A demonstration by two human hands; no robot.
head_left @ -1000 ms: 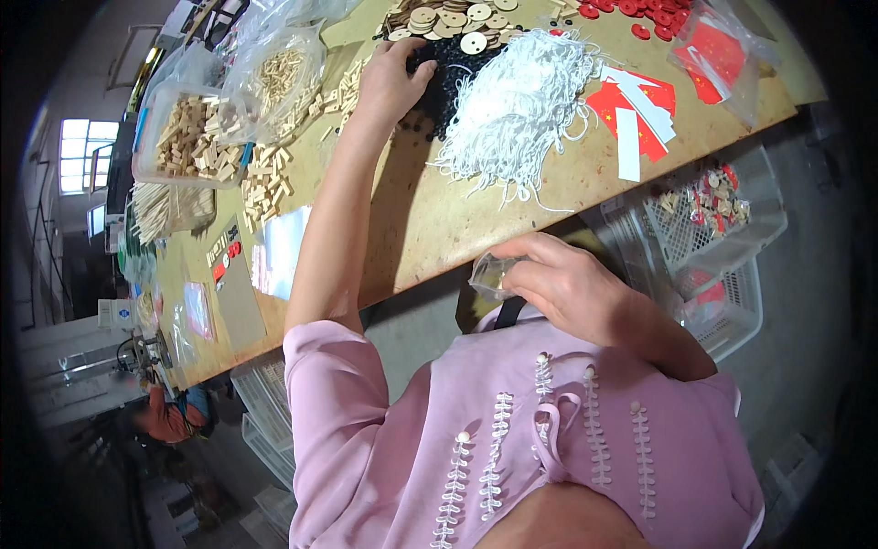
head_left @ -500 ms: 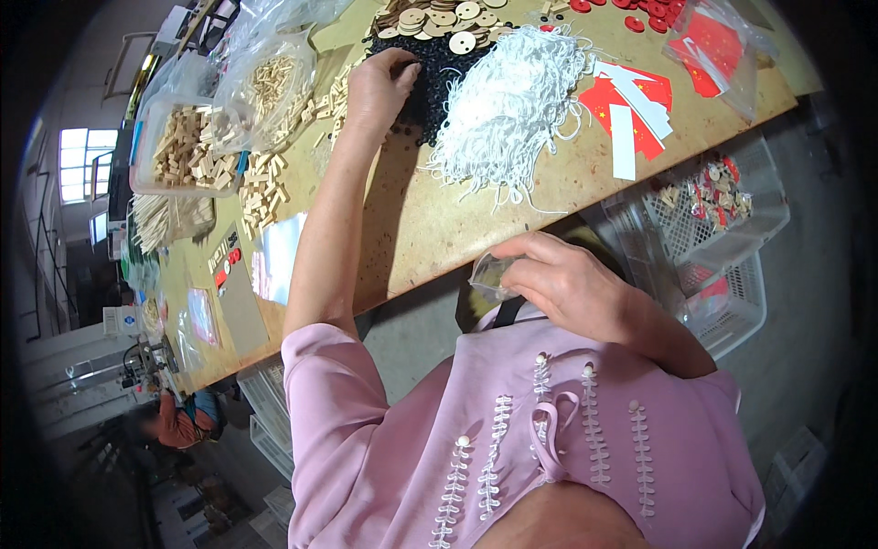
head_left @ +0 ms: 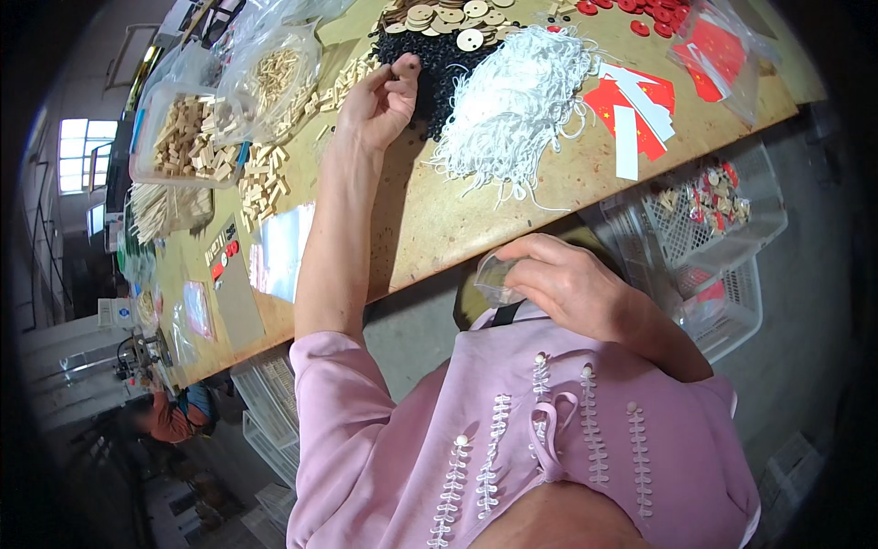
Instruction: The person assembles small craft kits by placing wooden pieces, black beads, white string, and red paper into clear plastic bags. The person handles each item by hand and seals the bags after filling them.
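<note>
My left hand (head_left: 379,108) is raised over the near left side of a heap of small black pieces (head_left: 437,78). Its palm is turned upward and its fingers are curled in. A dark speck shows at a fingertip, but what the fingers hold is too small to make out. At the table's front edge, my right hand (head_left: 569,282) pinches a small clear plastic bag (head_left: 495,278) by its mouth. Some small pale content shows low in the bag. A big tangle of white elastic cords (head_left: 515,101) lies right of the black heap.
Round wooden discs (head_left: 469,39), red discs (head_left: 640,27) and red flags with white strips (head_left: 626,142) lie along the far side. A plastic tub (head_left: 187,179) of wooden blocks stands left. Perforated crates (head_left: 713,229) sit below the right edge. Another person (head_left: 174,416) is far left.
My left hand has come back slightly from the black heap and turned palm up. My right hand still holds the bag in nearly the same place.
</note>
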